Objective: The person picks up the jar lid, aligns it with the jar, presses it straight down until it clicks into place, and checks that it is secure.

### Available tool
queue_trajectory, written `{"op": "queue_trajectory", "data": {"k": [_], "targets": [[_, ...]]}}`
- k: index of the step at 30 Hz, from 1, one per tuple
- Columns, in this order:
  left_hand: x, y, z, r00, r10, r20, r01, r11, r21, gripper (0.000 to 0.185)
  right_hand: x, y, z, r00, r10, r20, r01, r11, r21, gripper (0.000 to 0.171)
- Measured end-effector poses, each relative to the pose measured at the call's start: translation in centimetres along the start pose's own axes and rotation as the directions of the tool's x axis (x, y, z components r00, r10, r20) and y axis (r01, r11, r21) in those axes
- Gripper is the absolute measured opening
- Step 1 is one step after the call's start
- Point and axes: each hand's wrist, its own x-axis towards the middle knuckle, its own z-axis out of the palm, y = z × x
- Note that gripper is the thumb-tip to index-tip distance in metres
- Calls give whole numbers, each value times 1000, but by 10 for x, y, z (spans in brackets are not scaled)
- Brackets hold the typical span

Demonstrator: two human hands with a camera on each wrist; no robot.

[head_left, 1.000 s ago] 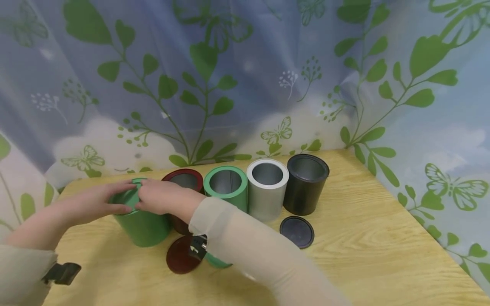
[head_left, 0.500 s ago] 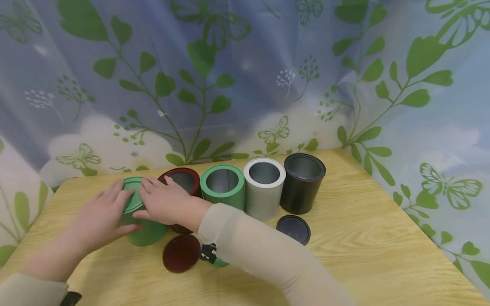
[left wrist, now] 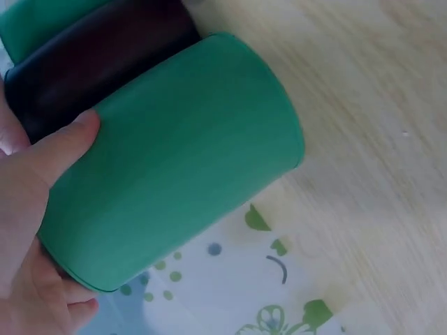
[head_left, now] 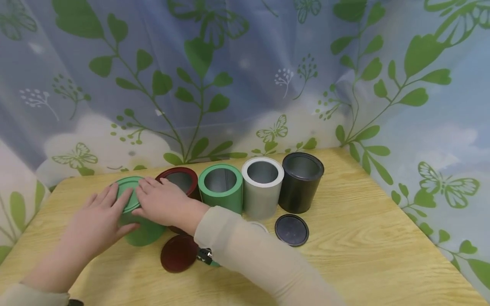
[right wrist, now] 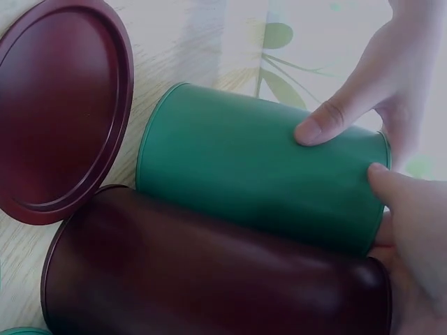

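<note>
Soft, even daylight; faint shadows; dimmer, slightly blurred wrist views.

A wooden table [head_left: 363,238] with a pale yellow grain carries five cans in a row across its far half. From nine o'clock toward one o'clock stand a green can [head_left: 143,231] with its lid on, a dark red can [head_left: 180,180], an open green can [head_left: 220,188], a grey can [head_left: 262,187] and a black can [head_left: 301,182], each just beside the next. Nearer, at about six o'clock of the red can, lies a dark red lid [head_left: 178,253]. A black lid [head_left: 292,230] lies at six o'clock of the black can.
</note>
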Motion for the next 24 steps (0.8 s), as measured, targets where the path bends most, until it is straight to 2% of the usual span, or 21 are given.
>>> {"op": "queue_trajectory", "data": {"k": [3, 7, 12, 14, 20, 24], "targets": [[0, 2, -1, 999, 18, -47, -17, 1000, 20, 86, 0, -1, 0, 1000, 1, -12, -1, 1000, -2, 69], [-1, 3, -1, 997, 33, -70, -29, 998, 50, 86, 1, -2, 1, 1000, 9, -16, -9, 1000, -5, 70], [-5, 7, 1, 986, 39, -161, -24, 995, 96, 105, 1, -4, 1, 1000, 11, -21, -11, 1000, -14, 69], [-6, 8, 2, 980, 42, -196, -21, 994, 108, 105, 0, -5, 0, 1000, 6, -25, -6, 1000, -17, 69], [-5, 9, 3, 968, 85, -236, -56, 990, 128, 101, -1, -4, 0, 1000, 20, -9, -20, 1000, -3, 69], [-5, 7, 5, 965, 87, -248, -66, 993, 94, 96, 0, -4, 0, 1000, 28, -2, -28, 999, 18, 69]]}}
